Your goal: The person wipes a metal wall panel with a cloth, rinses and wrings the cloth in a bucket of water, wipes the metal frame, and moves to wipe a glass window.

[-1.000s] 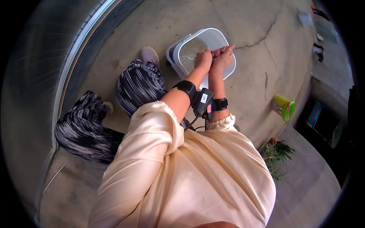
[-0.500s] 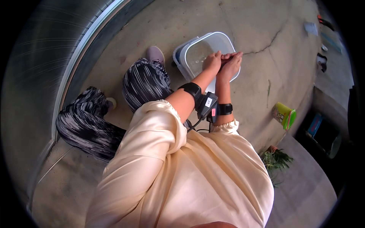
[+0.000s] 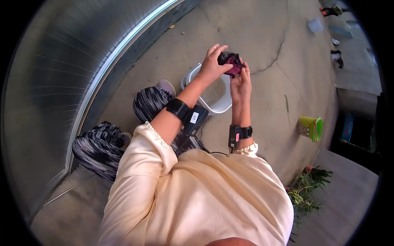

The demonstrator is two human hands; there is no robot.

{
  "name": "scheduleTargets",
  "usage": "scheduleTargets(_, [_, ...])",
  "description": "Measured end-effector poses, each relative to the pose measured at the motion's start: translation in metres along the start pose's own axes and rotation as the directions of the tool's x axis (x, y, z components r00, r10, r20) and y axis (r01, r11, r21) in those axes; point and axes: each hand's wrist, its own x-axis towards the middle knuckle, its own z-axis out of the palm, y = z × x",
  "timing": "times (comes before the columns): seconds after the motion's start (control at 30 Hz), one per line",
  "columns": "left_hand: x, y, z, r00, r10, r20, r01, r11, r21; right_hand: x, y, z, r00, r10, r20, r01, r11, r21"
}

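Between my two hands is a small bunched maroon and black cloth-like thing (image 3: 234, 65); its exact kind is hard to make out. My left hand (image 3: 211, 65) grips its left side, thumb over the maroon part. On the other side, my right hand (image 3: 241, 82) supports it with bent fingers. Below them on the floor stands a white plastic tub (image 3: 221, 107) with what looks like shallow water inside. My left forearm partly covers the tub.
A ribbed metal shutter (image 3: 61, 82) curves along the left. To the right are a green-rimmed yellow pot (image 3: 308, 128), a leafy plant (image 3: 305, 188) and a white container (image 3: 315, 25). The concrete floor (image 3: 262, 106) has long cracks.
My hands, closed together over the tub before, have risen and moved apart somewhat. The maroon and black thing now shows between them. The view has shifted too.
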Motion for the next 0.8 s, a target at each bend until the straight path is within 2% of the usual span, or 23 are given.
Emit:
scheduleTargets(0.07, [0.009, 0.032, -0.038, 0.997, 0.033, 0.07, -0.048, 0.973, 0.227, -0.001, 0.001, 0.043, 0.99, -0.047, 0.131, 0.035, 0.995, 0.09])
scheduleTargets(0.1, [0.011, 0.048, -0.056, 0.989, 0.15, -0.008, -0.139, 0.933, 0.333, -0.001, 0.001, 0.065, 0.979, -0.054, 0.199, 0.03, 0.992, 0.123])
scheduleTargets(0.13, [0.014, 0.06, -0.077, 0.984, 0.177, -0.025, -0.156, 0.917, 0.367, -0.001, 0.003, 0.087, 0.971, -0.052, 0.235, 0.017, 0.988, 0.151])
scheduleTargets(0.2, [0.017, 0.086, -0.118, 0.999, 0.035, -0.025, -0.034, 0.999, 0.03, -0.005, 0.0, 0.13, 0.89, -0.033, 0.455, -0.033, 0.99, 0.137])
scheduleTargets(0.23, [0.012, 0.096, -0.141, 0.993, 0.057, -0.105, -0.055, 0.998, 0.021, -0.011, 0.005, 0.152, 0.86, 0.008, 0.51, -0.072, 0.992, 0.107])
scheduleTargets(0.27, [-0.002, 0.132, -0.158, 0.972, -0.143, -0.184, 0.112, 0.979, -0.168, -0.015, 0.015, 0.171, 0.84, 0.019, 0.543, -0.108, 0.985, 0.131])
scheduleTargets(0.33, [-0.017, 0.15, -0.2, 0.948, -0.107, -0.3, 0.03, 0.968, -0.249, -0.022, 0.035, 0.203, 0.844, 0.141, 0.517, -0.106, 0.99, -0.097])
scheduleTargets(0.37, [-0.026, 0.157, -0.217, 0.936, -0.069, -0.345, -0.015, 0.972, -0.234, -0.028, 0.046, 0.215, 0.855, 0.215, 0.471, -0.134, 0.971, -0.2])
scheduleTargets(0.4, [-0.033, 0.161, -0.233, 0.924, -0.057, -0.379, -0.025, 0.978, -0.207, -0.033, 0.057, 0.225, 0.834, 0.234, 0.499, -0.158, 0.969, -0.191])
scheduleTargets(0.43, [-0.031, 0.185, -0.199, 0.893, 0.048, -0.447, -0.095, 0.992, -0.082, -0.027, 0.019, 0.214, 0.832, 0.263, 0.489, -0.176, 0.96, -0.218])
scheduleTargets(0.47, [-0.039, 0.193, -0.201, 0.848, 0.142, -0.51, -0.151, 0.988, 0.023, -0.029, 0.021, 0.216, 0.827, 0.308, 0.47, -0.194, 0.942, -0.275])
scheduleTargets(0.53, [-0.048, 0.202, -0.206, 0.782, 0.187, -0.595, -0.146, 0.982, 0.118, -0.03, 0.031, 0.217, 0.811, 0.363, 0.459, -0.235, 0.921, -0.312])
scheduleTargets(0.6, [-0.054, 0.207, -0.209, 0.7, 0.259, -0.666, 0.105, 0.885, 0.454, -0.038, 0.031, 0.214, 0.726, 0.393, 0.565, -0.32, 0.92, -0.228])
scheduleTargets(0.63, [-0.054, 0.208, -0.209, 0.663, 0.419, -0.621, 0.099, 0.773, 0.627, -0.048, 0.023, 0.217, 0.74, 0.406, 0.536, -0.331, 0.914, -0.236])
scheduleTargets(0.67, [-0.049, 0.216, -0.191, 0.665, 0.425, -0.615, 0.107, 0.76, 0.641, -0.045, 0.005, 0.206, 0.735, 0.409, 0.541, -0.344, 0.912, -0.222])
scheduleTargets(0.73, [-0.053, 0.215, -0.19, 0.665, 0.594, -0.452, 0.193, 0.447, 0.873, -0.05, 0.008, 0.195, 0.777, 0.315, 0.545, -0.219, 0.947, -0.235])
scheduleTargets(0.77, [-0.054, 0.216, -0.192, 0.668, 0.591, -0.453, 0.196, 0.449, 0.872, -0.05, 0.008, 0.193, 0.778, 0.319, 0.542, -0.222, 0.946, -0.238])
scheduleTargets(0.8, [-0.055, 0.218, -0.193, 0.693, 0.574, -0.436, 0.24, 0.386, 0.891, -0.051, 0.007, 0.192, 0.785, 0.278, 0.553, -0.161, 0.955, -0.251])
